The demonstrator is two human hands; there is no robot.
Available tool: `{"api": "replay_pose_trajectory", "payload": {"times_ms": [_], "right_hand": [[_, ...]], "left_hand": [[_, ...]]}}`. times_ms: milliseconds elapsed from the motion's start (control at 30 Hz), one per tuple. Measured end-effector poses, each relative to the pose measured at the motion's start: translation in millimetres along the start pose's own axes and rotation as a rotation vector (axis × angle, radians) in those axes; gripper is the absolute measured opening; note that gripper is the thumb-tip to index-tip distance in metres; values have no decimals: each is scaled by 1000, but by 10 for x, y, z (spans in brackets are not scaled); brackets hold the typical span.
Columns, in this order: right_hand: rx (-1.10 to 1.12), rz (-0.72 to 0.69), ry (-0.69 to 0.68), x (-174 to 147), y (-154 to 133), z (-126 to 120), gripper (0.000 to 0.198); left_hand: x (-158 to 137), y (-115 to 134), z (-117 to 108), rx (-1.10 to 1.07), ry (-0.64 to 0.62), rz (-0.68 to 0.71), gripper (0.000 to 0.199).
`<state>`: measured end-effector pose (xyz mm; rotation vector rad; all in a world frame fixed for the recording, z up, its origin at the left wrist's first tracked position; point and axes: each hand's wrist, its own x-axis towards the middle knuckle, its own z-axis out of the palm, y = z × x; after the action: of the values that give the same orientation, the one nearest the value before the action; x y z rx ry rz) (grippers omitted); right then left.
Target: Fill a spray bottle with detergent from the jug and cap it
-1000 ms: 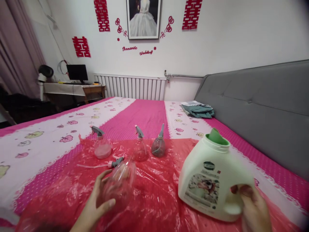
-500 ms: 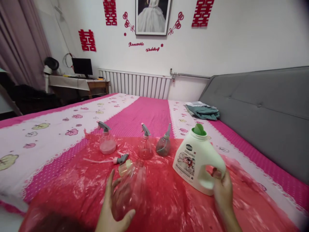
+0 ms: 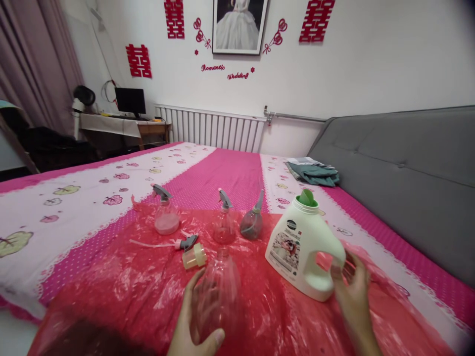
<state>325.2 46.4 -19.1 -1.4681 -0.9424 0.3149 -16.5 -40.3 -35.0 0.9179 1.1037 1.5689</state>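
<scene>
My left hand is wrapped round a clear plastic bottle with no sprayer head, standing nearly upright with its neck up. My right hand is open beside the white detergent jug, fingers apart behind the handle and thumb near it. The jug stands upright, its green spout uncovered. Left of the clear bottle lie a yellowish cap and a loose sprayer head with its pink tube. Behind them stand a spray bottle with pinkish liquid, a clear spray bottle and a grey squeeze bottle.
Red plastic sheeting covers the near part of the bed. Folded clothes lie by the grey headboard. A radiator runs along the far wall, and a desk with a monitor stands at the far left.
My left hand has moved right with the clear bottle, which has gone from tilted to nearly upright. My right hand has let go of the jug's handle and opened.
</scene>
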Motion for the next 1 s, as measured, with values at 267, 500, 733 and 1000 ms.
{"api": "replay_pose_trajectory", "payload": {"times_ms": [267, 500, 733, 1000], "right_hand": [[-101, -251, 158, -342, -256, 55, 95], [178, -199, -366, -1606, -161, 610, 62], [347, -16, -651, -1818, 10, 865, 107], [45, -204, -432, -1717, -111, 932, 90]], "left_hand": [[5, 18, 100, -60, -82, -54, 111], [23, -83, 240, 115, -83, 57, 105], [42, 59, 45, 114, -401, -73, 94], [915, 913, -244, 809, -197, 305, 44]]}}
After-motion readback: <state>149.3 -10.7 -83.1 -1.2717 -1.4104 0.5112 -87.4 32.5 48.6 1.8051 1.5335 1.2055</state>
